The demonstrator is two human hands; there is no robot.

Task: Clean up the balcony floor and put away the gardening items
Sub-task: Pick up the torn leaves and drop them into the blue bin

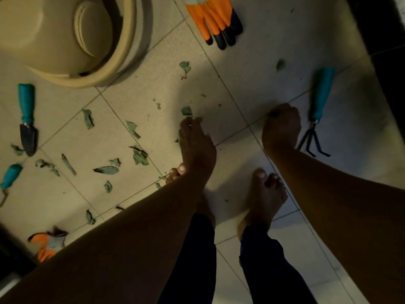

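Dried green leaf scraps lie scattered over the beige floor tiles. My left hand reaches down with straight fingers, its tips on the floor just below one leaf. My right hand is curled, knuckles up, with a small dark scrap pinched at its fingertips. A teal-handled hand rake lies just right of that hand. A teal-handled trowel lies at far left, and the handle of a third teal tool shows at the left edge.
A large beige pot lies tipped at top left. Orange-and-black gloves lie at top centre; another orange glove is at bottom left. My bare feet stand below my hands. A dark threshold runs along the right.
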